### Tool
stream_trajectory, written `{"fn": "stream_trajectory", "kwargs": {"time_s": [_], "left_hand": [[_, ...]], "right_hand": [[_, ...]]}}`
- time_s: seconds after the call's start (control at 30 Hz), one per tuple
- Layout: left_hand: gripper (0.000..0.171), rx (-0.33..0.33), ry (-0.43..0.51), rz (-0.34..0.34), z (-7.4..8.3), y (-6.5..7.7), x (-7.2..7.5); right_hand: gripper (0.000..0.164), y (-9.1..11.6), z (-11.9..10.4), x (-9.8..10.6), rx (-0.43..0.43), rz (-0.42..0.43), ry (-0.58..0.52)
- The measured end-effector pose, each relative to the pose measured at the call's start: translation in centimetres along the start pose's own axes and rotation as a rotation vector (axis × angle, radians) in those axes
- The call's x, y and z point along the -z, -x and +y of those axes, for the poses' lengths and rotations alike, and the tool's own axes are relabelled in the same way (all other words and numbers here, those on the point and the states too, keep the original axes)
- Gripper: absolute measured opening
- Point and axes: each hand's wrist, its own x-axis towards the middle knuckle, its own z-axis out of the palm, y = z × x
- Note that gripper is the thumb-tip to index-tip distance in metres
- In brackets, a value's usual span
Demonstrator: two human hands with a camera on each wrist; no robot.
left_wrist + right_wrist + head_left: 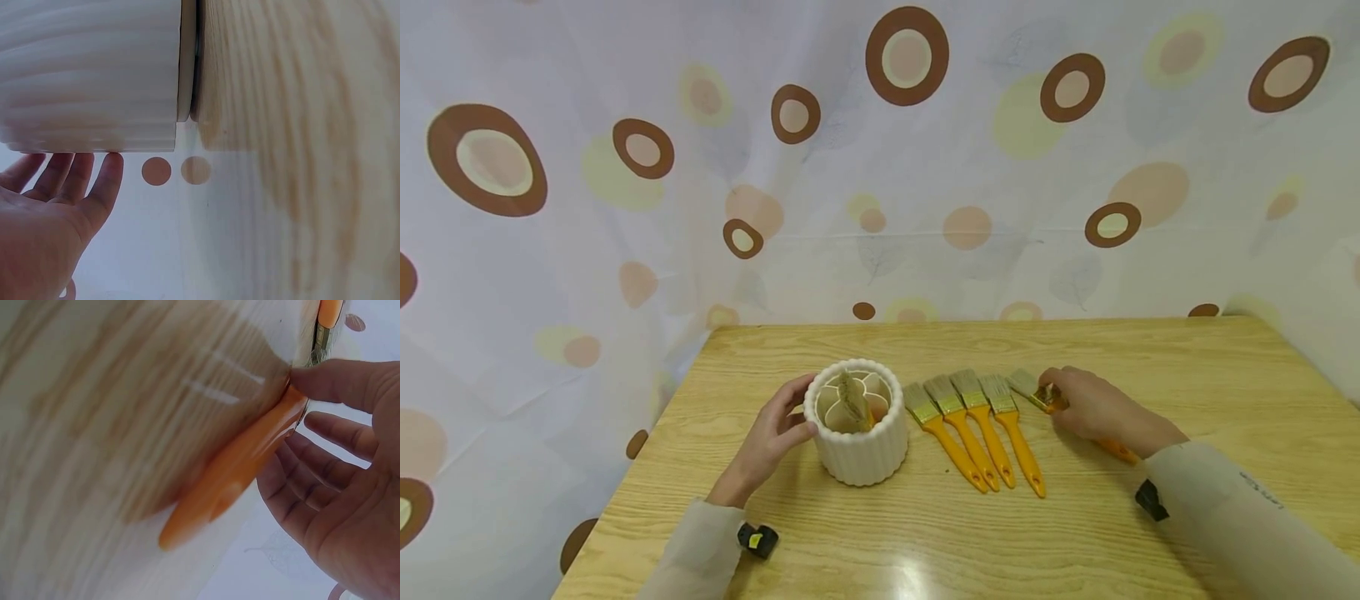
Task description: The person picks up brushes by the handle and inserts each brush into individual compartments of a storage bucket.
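The brushes (995, 447) have orange handles (1024, 457), gold bands (977, 407) and tan hair (967, 386). The pot (861, 457) is white. The tabletop (1187, 367) is yellow-brown with streaks. The white curtain (835, 183) has brown, peach and yellow spots (906, 58).

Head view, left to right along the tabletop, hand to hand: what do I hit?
Left hand → white pot → first brush → second brush → third brush → fourth brush → right hand.
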Motion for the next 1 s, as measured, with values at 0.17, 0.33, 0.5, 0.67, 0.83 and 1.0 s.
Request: {"fn": "stream_trajectory", "kwargs": {"time_s": [0.17,0.33,0.5,0.67,0.83,1.0], "left_hand": [[0.058,0.002,0.001,-0.002,0.00,0.05,-0.01],[0.056,-0.004,-0.003,0.000,-0.06,0.07,0.01],[0.055,-0.005,0.002,0.000,-0.08,0.03,0.04],[0.055,-0.006,0.003,-0.001,-0.08,-0.01,0.10],[0.053,-0.015,0.001,0.000,-0.25,-0.03,0.19],[0.053,-0.017,0.011,-0.003,-0.38,-0.05,0.15]], "right_hand": [[0.043,-0.23,-0.24,0.15,-0.011,-0.005,-0.001],[0.047,-0.42,-0.49,0.23,-0.031,-0.009,-0.005],[0.044,-0.54,-0.62,0.11,-0.049,-0.011,0.018],[0.042,-0.68,-0.79,0.04,-0.061,-0.007,0.042],[0.042,-0.80,-0.58,0.03,-0.078,0.001,0.040],[0.035,-0.67,-0.62,0.20,-0.074,-0.001,0.027]]}}
